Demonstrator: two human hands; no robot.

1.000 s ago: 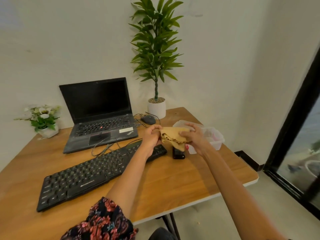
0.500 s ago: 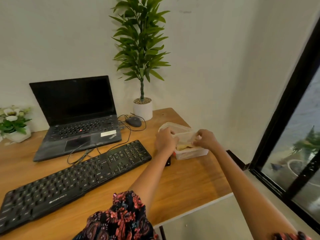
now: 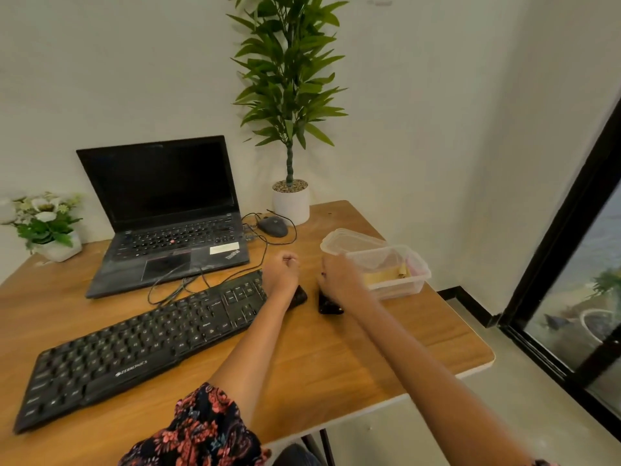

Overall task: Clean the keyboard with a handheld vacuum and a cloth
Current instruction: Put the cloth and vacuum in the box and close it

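Head view: lower left of the frame, the keyboard (image 3: 144, 344) lies slantwise on the counter (image 3: 336, 358), its far end under the left wrist. Mid-frame, the left hand (image 3: 280, 272) hovers with fingers curled on nothing visible. Just right of it, the right hand (image 3: 339, 280) reaches down over a dark device (image 3: 327, 306), probably the vacuum; its fingers are hidden, so their state cannot be told. Beyond, the cloth (image 3: 383, 275) sits in a clear tub (image 3: 389, 274). Risk: a forearm may nudge the tub toward the counter's edge.
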